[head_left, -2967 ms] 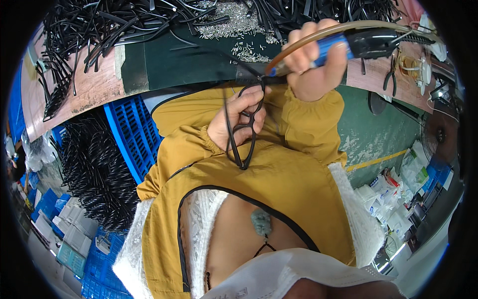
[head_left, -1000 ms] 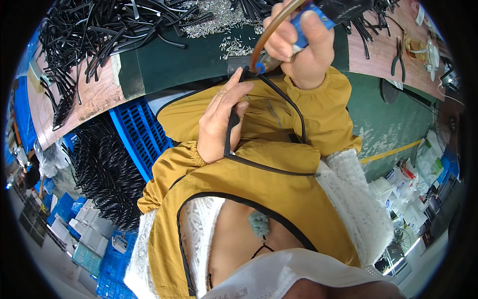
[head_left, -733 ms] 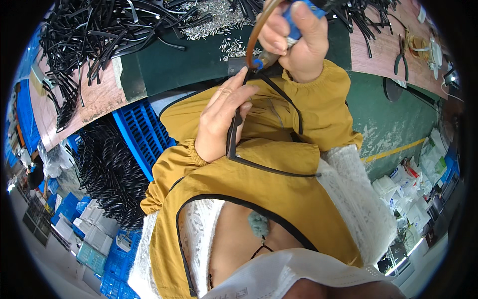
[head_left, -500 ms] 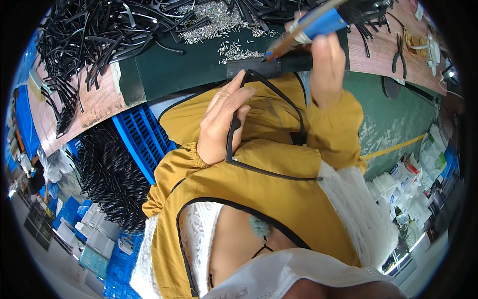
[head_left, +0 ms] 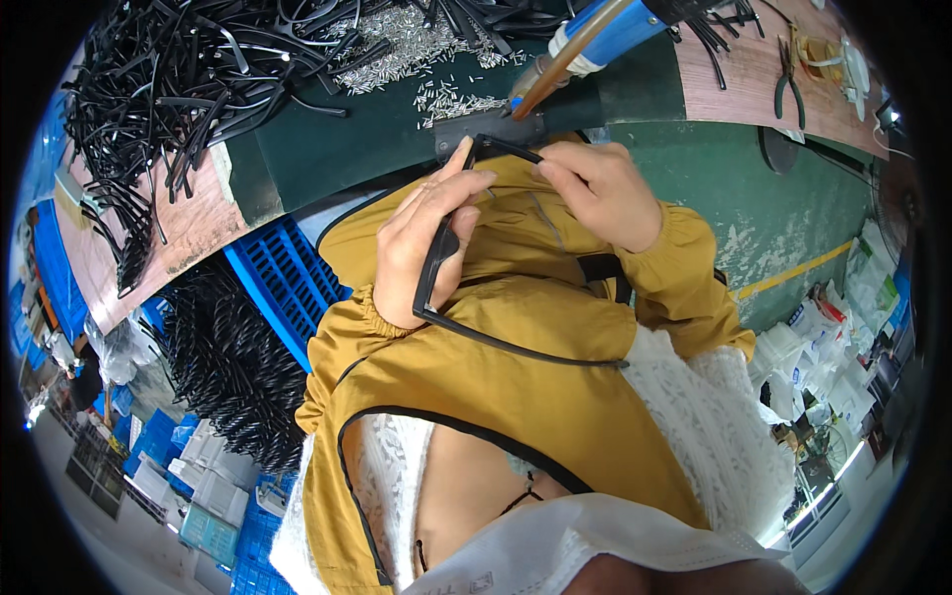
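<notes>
A black eyeglass frame [head_left: 433, 260] is held between the two hands, above the lap and just short of the table [head_left: 317, 149]. Its front is gripped by the left hand [head_left: 421, 238], whose fingers are laid nearly straight along it, with the forefinger's tip brought up to the upper hinge corner. From the lower corner one temple arm [head_left: 526, 349] is stretched out to the right across the yellow garment [head_left: 555, 416], untouched by either hand. The other temple arm [head_left: 511, 149] is pinched between the thumb and curled forefinger of the right hand [head_left: 605, 193]; its far end is hidden there. The frame's upper corner is set at the edge of a dark plate [head_left: 466, 132] on the table. Beyond it, a blue-bodied power screwdriver [head_left: 615, 40] is seen tilted, held by neither hand, its tip near the plate. Small metal pins [head_left: 387, 59] and black temple pieces [head_left: 198, 99] are heaped farther back.
</notes>
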A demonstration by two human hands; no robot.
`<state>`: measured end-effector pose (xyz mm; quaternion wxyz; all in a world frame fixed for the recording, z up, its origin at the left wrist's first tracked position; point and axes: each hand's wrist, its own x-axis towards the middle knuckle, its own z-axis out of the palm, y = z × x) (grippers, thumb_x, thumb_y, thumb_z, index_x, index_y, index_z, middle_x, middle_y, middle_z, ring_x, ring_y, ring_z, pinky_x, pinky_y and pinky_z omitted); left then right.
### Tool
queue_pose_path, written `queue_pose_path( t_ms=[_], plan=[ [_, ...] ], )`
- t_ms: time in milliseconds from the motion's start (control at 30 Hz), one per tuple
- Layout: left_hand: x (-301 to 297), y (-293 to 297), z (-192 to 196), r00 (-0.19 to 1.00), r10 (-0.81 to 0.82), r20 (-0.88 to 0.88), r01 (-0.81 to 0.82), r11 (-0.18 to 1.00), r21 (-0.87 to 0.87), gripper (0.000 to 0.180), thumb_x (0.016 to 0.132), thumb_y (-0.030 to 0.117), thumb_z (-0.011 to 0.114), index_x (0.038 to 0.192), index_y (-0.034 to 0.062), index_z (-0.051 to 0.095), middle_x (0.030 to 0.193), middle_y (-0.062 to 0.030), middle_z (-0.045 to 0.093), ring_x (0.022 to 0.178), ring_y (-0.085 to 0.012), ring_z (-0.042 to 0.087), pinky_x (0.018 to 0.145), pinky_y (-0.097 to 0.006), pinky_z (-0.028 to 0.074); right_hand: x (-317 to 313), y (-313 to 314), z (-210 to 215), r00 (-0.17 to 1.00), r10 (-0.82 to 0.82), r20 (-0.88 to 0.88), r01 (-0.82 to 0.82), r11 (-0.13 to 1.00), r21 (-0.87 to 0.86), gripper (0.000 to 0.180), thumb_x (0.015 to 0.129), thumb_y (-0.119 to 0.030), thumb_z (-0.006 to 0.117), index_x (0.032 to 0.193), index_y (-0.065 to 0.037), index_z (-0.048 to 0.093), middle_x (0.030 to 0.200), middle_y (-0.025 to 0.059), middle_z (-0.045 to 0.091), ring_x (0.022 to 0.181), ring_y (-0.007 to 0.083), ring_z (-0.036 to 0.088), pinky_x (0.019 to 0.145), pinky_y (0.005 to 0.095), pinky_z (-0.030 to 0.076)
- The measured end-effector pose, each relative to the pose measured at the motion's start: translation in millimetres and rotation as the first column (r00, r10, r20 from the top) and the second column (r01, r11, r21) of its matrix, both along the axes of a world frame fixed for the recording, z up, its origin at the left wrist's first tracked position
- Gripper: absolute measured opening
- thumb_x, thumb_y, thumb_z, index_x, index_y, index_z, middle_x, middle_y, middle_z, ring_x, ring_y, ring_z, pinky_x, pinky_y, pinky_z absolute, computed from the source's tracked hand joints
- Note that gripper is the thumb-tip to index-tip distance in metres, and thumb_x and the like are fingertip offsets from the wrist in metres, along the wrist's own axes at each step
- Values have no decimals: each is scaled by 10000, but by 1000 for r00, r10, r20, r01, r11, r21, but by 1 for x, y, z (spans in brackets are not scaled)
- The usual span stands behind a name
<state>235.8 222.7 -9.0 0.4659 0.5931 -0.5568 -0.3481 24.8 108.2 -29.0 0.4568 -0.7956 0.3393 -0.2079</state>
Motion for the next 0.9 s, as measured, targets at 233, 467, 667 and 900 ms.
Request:
queue_pose_path(
  t_ms=[233, 467, 667, 900],
  plan=[
    [-6, 0, 2, 999, 22, 36, -20, 999, -37, 239, 915, -78, 648, 1145, -26, 687, 1012, -188, 729, 1188, -414, 688, 924, -399, 563, 2, 2, 4, 993, -37, -113, 32, 999, -43, 143, 953, -165, 658, 905, -37, 699, 776, 192, 667, 710, 394, 652, 606, 467, 496],
    [-12, 3, -7, 996, 81, 34, -78, 992, -99, 285, 892, -117, 637, 1160, -27, 673, 1060, -223, 719, 1211, -415, 676, 907, -396, 564, -3, -60, 45, 997, -62, 51, 66, 993, -96, 297, 1031, -193, 619, 1267, -20, 669, 909, 75, 692, 705, 162, 662, 626, 287, 533],
    [-13, 7, -7, 995, 78, 64, -70, 991, -110, 326, 871, -141, 622, 1171, -22, 666, 1130, -268, 711, 1215, -393, 678, 861, -379, 569, 83, -102, 11, 263, -166, 950, -222, 948, 227, 584, 910, -411, 710, 1328, -66, 491, 929, 69, 528, 887, 188, 543, 698, 342, 497],
    [-10, 8, -15, 995, 78, 62, -69, 987, -143, 341, 857, -134, 624, 1176, -18, 661, 1156, -275, 708, 1184, -400, 692, 843, -374, 576, 90, -94, 11, 374, -229, 899, -491, 773, 401, 583, 900, -326, 771, 1309, -7, 505, 729, 53, 517, 553, 158, 488, 470, 283, 389]
  ],
)
